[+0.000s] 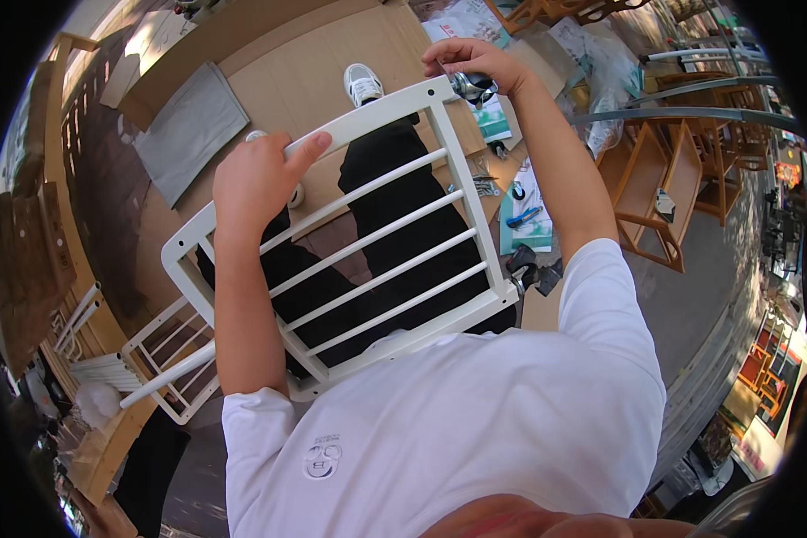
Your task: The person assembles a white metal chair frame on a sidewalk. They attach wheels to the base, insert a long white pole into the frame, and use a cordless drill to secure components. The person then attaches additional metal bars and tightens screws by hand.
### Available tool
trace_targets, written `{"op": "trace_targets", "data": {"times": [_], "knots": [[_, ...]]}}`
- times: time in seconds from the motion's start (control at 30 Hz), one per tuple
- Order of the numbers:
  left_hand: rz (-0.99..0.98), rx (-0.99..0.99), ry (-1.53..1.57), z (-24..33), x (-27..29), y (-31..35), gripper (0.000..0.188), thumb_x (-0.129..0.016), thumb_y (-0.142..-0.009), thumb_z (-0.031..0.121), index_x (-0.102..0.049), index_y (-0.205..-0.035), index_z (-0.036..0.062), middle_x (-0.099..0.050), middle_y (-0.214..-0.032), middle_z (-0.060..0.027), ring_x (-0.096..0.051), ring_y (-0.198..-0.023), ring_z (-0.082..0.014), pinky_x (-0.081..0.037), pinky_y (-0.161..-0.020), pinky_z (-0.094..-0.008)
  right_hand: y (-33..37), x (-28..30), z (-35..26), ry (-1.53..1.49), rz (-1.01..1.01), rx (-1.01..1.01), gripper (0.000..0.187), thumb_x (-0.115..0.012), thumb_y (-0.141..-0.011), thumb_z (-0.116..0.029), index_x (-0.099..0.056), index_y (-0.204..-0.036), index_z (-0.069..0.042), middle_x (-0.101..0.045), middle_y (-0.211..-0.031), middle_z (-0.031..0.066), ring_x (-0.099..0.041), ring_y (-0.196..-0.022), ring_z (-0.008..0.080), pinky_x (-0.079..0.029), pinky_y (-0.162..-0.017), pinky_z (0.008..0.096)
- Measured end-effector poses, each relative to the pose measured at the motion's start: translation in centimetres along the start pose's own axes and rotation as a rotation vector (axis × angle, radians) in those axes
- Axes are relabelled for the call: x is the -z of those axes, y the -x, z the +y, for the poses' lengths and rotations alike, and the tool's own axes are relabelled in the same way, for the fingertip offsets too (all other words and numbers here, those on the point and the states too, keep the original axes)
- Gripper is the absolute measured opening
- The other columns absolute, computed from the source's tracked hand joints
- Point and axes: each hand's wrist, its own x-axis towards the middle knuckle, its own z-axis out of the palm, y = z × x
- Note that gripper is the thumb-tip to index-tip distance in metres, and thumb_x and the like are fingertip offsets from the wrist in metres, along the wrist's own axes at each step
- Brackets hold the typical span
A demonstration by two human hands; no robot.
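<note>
Gripping a white rack [464, 170] by its far rail [377, 112], the left hand [262, 179] steadies it above black-trousered legs [381, 151]; the right hand [486, 65] curls at a corner caster [473, 87], its closure unclear.

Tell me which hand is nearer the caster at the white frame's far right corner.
Right. The right hand is right beside the caster; the left hand grips the frame's far rail, well to the caster's left.

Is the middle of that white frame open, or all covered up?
Open. Black trousers show through the gaps between the bars of the white frame, and the left hand grips its far rail.
</note>
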Motion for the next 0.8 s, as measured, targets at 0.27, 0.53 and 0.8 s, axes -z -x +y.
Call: {"op": "trace_targets", "data": {"times": [0.27, 0.53, 0.8], "knots": [[-0.028, 0.007, 0.001, -0.2, -0.1, -0.1, 0.072, -0.049, -0.096, 0.07, -0.067, -0.076, 0.003, -0.07, -0.07, -0.0114, -0.067, -0.073, -0.0341, -0.05, -0.067, -0.0442, 5.1, -8.9, 2.5, 0.078, 0.5, -0.018, 0.019, -0.074, -0.095, -0.02, -0.073, -0.104, -0.003, -0.073, -0.09, 0.0033, -0.068, -0.081, 0.0134, -0.056, -0.08, 0.0304], [-0.024, 0.013, -0.024, 0.1, 0.0, -0.1, 0.071, -0.05, -0.095, 0.069, -0.069, -0.078, 0.0026, -0.07, -0.072, -0.0143, -0.067, -0.075, -0.0356, -0.05, -0.068, -0.0447, 8.8, -14.1, -1.2, 0.958, 0.896, 0.119, 0.032, -0.075, -0.09, -0.028, -0.068, -0.07, -0.004, -0.061, -0.061, 0.0093, -0.06, -0.055, 0.023, -0.045, -0.052, 0.0353], [-0.009, 0.006, 0.006, 0.1, -0.2, -0.2, 0.072, -0.051, -0.095, 0.069, -0.068, -0.077, 0.0016, -0.067, -0.07, -0.016, -0.065, -0.072, -0.037, -0.05, -0.068, -0.0458, 5.5, -11.0, -7.7, 1.175, 0.848, 0.345, 0.017, -0.072, -0.092, -0.024, -0.071, -0.091, -0.007, -0.066, -0.072, 0.0059, -0.063, -0.063, 0.0198, -0.049, -0.058, 0.0319]]}}
